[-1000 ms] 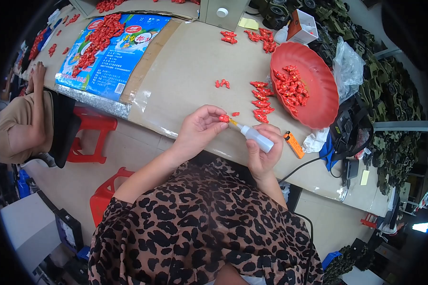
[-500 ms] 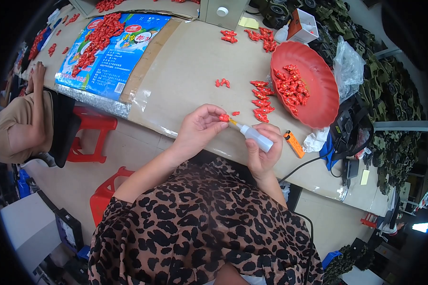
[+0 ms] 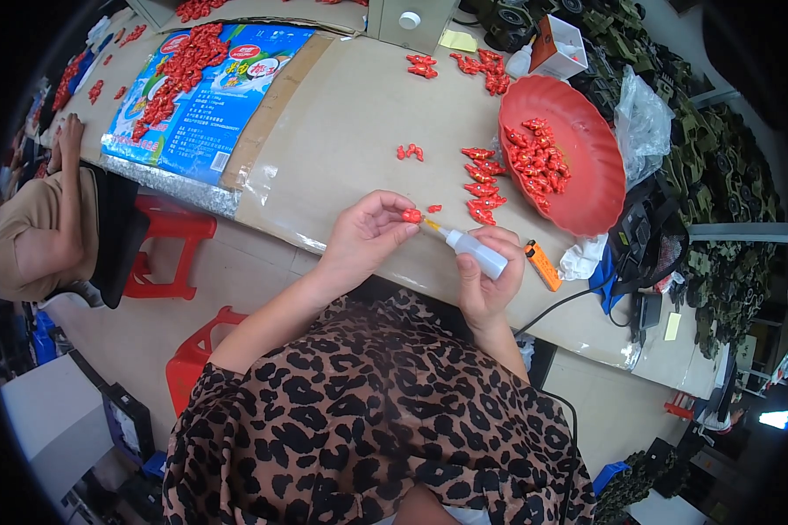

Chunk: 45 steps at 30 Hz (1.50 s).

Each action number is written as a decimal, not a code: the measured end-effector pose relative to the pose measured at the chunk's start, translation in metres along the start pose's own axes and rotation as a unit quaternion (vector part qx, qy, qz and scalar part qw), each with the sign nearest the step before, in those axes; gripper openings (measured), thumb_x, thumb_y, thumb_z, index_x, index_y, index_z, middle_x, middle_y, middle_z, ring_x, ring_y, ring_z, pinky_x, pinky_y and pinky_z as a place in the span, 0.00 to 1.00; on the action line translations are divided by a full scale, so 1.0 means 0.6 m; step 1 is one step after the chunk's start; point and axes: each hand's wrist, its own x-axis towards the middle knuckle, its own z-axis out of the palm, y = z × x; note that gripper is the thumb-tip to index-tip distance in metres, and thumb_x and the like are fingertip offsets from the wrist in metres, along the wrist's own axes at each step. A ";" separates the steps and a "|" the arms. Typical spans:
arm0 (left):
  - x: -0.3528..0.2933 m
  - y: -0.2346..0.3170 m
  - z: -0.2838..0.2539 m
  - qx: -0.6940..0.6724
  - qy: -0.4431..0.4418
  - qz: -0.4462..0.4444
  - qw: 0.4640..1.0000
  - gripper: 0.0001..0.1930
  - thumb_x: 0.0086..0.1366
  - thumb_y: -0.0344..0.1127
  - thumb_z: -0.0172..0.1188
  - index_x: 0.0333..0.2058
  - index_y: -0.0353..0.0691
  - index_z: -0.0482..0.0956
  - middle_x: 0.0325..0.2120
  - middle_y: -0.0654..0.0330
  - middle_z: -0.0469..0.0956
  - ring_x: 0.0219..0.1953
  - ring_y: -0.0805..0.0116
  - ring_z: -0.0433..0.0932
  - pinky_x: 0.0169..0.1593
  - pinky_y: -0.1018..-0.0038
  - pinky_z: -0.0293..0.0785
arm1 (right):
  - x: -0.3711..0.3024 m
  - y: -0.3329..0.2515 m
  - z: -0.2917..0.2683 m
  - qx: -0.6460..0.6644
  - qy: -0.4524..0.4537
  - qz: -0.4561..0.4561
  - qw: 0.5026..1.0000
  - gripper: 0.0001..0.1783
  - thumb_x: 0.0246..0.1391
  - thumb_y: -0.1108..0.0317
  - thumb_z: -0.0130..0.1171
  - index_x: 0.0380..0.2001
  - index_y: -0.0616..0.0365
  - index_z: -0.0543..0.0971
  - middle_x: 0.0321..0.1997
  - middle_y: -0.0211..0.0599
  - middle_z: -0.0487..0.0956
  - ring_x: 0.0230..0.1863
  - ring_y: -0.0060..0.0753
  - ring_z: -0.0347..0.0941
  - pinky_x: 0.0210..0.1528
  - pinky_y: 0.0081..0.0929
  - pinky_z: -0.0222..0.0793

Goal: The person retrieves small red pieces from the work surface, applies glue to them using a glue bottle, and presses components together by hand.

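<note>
Scalloped bowl (image 3: 594, 144) is holding red pieces (image 3: 538, 162). Left hand (image 3: 366, 236) is pinching a red part (image 3: 411, 215) between fingertips; right hand (image 3: 492, 284) is gripping a squeeze bottle (image 3: 479, 255), contents unclear.

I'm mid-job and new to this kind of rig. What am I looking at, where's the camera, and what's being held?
There is no robot: a person works bare-handed, seen by a wide fisheye camera worn on their head, looking down, so straight edges bend near the rim. The left hand pinches a small glossy red piece. The right hand holds a translucent whitish plastic squeeze bottle, its thin yellowish tip pointing at that piece. On the beige table are a column of similar red pieces, a scalloped red bowl holding more, and a flat blue printed sheet bearing another red heap.
</note>
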 end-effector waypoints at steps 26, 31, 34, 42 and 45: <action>0.025 0.011 -0.028 -0.140 -0.159 -0.112 0.971 0.10 0.64 0.38 0.39 0.33 0.39 0.65 0.23 0.66 0.65 0.24 0.81 0.60 0.28 0.84 0.58 | 0.029 -0.018 0.007 0.316 0.085 0.246 0.912 0.11 0.47 0.72 0.52 0.34 0.61 0.64 0.32 0.38 0.69 0.26 0.22 0.66 0.28 0.16 0.64; 0.024 0.012 -0.027 -0.123 -0.156 -0.102 0.975 0.10 0.64 0.39 0.39 0.32 0.39 0.65 0.22 0.66 0.64 0.23 0.81 0.59 0.28 0.84 0.58 | 0.026 -0.016 0.009 0.257 0.060 0.213 0.941 0.12 0.47 0.71 0.53 0.33 0.62 0.64 0.34 0.39 0.67 0.28 0.22 0.66 0.29 0.17 0.65; 0.023 0.011 -0.028 -0.113 -0.154 -0.104 0.976 0.10 0.64 0.39 0.39 0.32 0.39 0.64 0.22 0.65 0.64 0.23 0.80 0.59 0.28 0.84 0.58 | 0.024 -0.015 0.009 0.238 0.050 0.204 0.948 0.12 0.47 0.71 0.53 0.33 0.62 0.63 0.34 0.39 0.67 0.28 0.22 0.66 0.30 0.17 0.65; 0.022 0.013 -0.023 -0.110 -0.141 -0.101 0.979 0.10 0.63 0.38 0.39 0.31 0.38 0.63 0.20 0.65 0.63 0.21 0.79 0.60 0.28 0.82 0.57 | 0.024 -0.015 0.009 0.227 0.046 0.202 0.952 0.12 0.46 0.71 0.54 0.33 0.62 0.63 0.34 0.39 0.66 0.28 0.22 0.65 0.30 0.17 0.64; 0.023 0.013 -0.022 -0.109 -0.142 -0.098 0.979 0.10 0.63 0.38 0.39 0.31 0.38 0.63 0.20 0.65 0.63 0.21 0.79 0.60 0.28 0.82 0.57 | 0.025 -0.014 0.009 0.225 0.043 0.205 0.952 0.12 0.46 0.71 0.54 0.32 0.62 0.63 0.34 0.39 0.66 0.28 0.22 0.65 0.30 0.17 0.64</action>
